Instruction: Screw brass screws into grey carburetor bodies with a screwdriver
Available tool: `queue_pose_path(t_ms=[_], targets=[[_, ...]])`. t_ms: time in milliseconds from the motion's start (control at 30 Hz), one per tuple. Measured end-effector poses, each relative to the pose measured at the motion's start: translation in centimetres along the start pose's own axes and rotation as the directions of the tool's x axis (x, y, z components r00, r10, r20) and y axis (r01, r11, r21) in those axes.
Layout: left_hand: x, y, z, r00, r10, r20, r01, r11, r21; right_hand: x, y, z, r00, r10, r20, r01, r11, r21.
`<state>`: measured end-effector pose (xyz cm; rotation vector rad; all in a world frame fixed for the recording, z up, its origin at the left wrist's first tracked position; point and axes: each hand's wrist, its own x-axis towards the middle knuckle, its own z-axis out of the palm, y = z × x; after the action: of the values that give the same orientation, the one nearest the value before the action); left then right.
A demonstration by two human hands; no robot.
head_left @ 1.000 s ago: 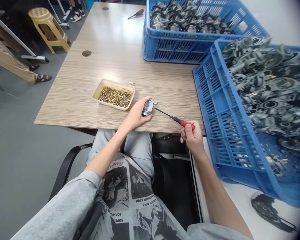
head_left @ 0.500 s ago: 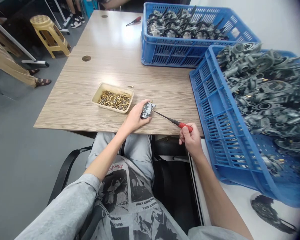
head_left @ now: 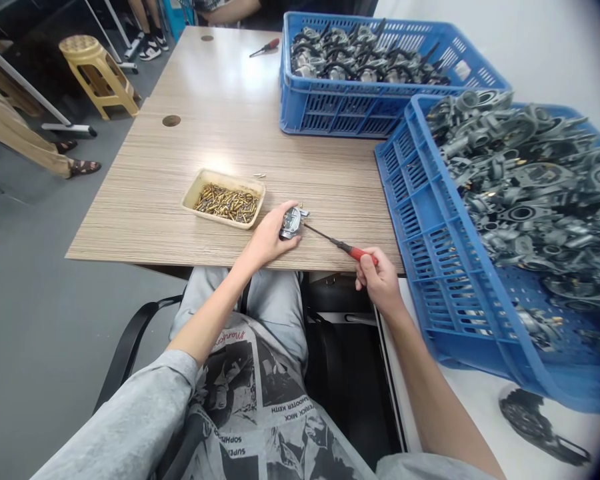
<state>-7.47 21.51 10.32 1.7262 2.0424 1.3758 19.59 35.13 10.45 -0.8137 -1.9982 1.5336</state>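
A small grey metal carburetor body [head_left: 291, 223] rests on the table near its front edge, and my left hand [head_left: 271, 237] is closed round its left side. My right hand [head_left: 379, 277] grips the red handle of a screwdriver [head_left: 347, 249]. The screwdriver's dark shaft slants up and left, its tip meeting the right side of the carburetor body. Whether the tip sits in a screw is too small to tell. Left of my left hand stands a cream plastic tub [head_left: 190, 202] holding many small brass parts.
Behind stands a blue crate [head_left: 340, 113] of carburetors with black parts. Another blue crate [head_left: 420, 220], heaped with grey metal bodies, borders the right side. A second screwdriver [head_left: 265, 47] lies at the far edge. Loose brass pieces [head_left: 259, 175] lie behind the tub. A yellow stool [head_left: 97, 77] stands left.
The view has shifted slightly. Both hands keep their holds, and the screwdriver tip stays at the carburetor body's right side.
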Motion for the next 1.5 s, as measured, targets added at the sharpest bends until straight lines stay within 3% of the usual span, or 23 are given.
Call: queue_pose_path(t_ms=[100,167,333,467,600,700,1267,1500], targets=[[0.0,0.0,0.0,1.0,0.021,0.009,-0.022,1.0,0.005,-0.2,-0.4,0.2,0.999,-0.041,0.018,0.044,0.967,-0.252],[0.0,0.0,0.0,1.0,0.028,0.008,-0.028,1.0,0.004,-0.3,-0.5,0.3,0.998,-0.058,0.013,0.06,0.949,-0.309],[0.0,-0.1,0.1,1.0,0.012,0.007,-0.012,1.0,0.011,-0.3,0.2,0.3,0.999,-0.019,-0.035,0.011,0.978,-0.206],[0.0,0.0,0.0,1.0,-0.001,0.013,0.001,1.0,0.013,0.1,0.7,0.3,0.992,-0.006,-0.128,0.008,1.0,0.017],[0.1,0.3,-0.1,1.0,-0.002,0.011,0.002,1.0,0.0,0.6,0.4,0.1,0.978,0.023,-0.206,0.033,0.964,0.263],[0.1,0.3,-0.1,1.0,0.0,0.008,0.0,1.0,-0.002,0.8,0.2,-0.2,0.978,0.044,-0.204,0.03,0.937,0.349],[0.0,0.3,-0.1,1.0,-0.014,0.008,0.014,1.0,0.008,0.3,0.2,-0.1,0.984,-0.045,-0.172,0.069,0.989,0.132],[0.0,0.4,-0.2,1.0,-0.02,0.012,0.02,1.0,0.01,0.2,0.3,-0.1,0.98,-0.053,-0.19,0.076,0.99,0.115]])
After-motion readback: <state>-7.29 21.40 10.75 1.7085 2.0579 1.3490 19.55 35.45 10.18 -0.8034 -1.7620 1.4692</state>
